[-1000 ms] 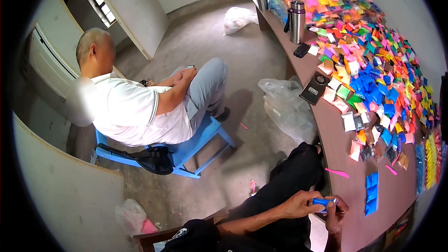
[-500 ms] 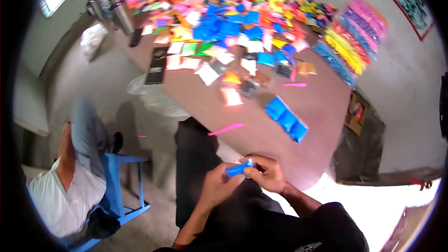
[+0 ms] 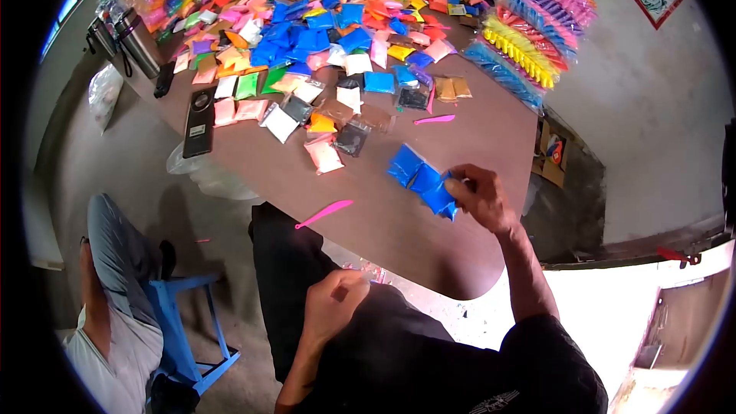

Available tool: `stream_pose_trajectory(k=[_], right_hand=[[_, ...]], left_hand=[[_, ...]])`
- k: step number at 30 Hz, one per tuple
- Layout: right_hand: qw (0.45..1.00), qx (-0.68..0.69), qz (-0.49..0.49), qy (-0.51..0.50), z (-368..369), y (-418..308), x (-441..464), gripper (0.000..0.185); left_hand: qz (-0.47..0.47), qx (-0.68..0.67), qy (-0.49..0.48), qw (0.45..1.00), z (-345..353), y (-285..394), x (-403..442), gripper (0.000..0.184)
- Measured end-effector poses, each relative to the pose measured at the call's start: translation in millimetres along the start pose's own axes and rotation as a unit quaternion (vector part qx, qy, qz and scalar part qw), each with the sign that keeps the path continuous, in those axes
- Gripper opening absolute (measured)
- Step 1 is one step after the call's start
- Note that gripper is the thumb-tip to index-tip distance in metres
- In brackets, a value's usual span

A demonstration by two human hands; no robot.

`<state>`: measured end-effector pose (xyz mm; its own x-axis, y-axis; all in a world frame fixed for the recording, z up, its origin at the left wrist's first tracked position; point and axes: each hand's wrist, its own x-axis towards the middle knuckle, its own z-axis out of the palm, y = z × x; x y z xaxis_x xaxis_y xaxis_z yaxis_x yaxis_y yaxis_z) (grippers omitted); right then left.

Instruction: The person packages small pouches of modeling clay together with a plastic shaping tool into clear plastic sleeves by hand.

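Observation:
A short strip of joined blue packets [image 3: 424, 178] lies on the brown table near its right side. My right hand [image 3: 479, 198] reaches over the table, thumb and fingers closed on the right edge of that strip. Low over my lap, my left hand [image 3: 335, 307] is closed with its fingers curled in. Whatever it holds is hidden; a bit of clear film seems to show at its fingertips. One pink plastic knife [image 3: 324, 215] rests at the near table edge, and a second pink knife [image 3: 435, 119] lies beyond the blue strip.
Many coloured packets [image 3: 307, 38] cover the far table. Bundled coloured plastic pieces [image 3: 521, 38] stand at the right. A dark phone-like box [image 3: 199, 123] and steel flask [image 3: 138, 42] are at the left. Another person [image 3: 123, 322] sits by a blue stool [image 3: 180, 322].
My right hand has left the blue packet both hands held over my lap and moved to the strip on the table. My left hand stays low. The camera view has shifted.

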<state>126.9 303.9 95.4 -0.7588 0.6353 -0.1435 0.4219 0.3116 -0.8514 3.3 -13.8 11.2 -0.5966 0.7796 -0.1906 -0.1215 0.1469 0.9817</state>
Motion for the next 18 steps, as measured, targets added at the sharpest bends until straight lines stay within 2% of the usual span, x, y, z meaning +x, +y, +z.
stream_pose_trajectory(k=[6, 8, 11, 18], right_hand=[[0.999, 0.003, 0.043, -0.028, 4.3, 18.5, 34.3, 0.033], [0.999, -0.038, -0.033, 0.009, 10.4, 28.2, 41.6, 0.032], [0.991, -0.096, -0.073, 0.054, 16.6, 39.6, 43.7, 0.032], [0.978, -0.151, -0.053, 0.134, 28.5, 21.4, 33.0, 0.031]], left_hand=[[-0.010, 0.032, 0.023, 0.999, -4.1, -8.0, 1.9, 0.016], [-0.011, 0.036, 0.028, 0.999, -6.0, -12.1, 1.9, 0.016], [-0.014, 0.027, 0.037, 0.999, -7.3, -21.7, 4.3, 0.017], [-0.030, 0.024, 0.035, 0.999, -9.6, -27.1, 9.1, 0.017]])
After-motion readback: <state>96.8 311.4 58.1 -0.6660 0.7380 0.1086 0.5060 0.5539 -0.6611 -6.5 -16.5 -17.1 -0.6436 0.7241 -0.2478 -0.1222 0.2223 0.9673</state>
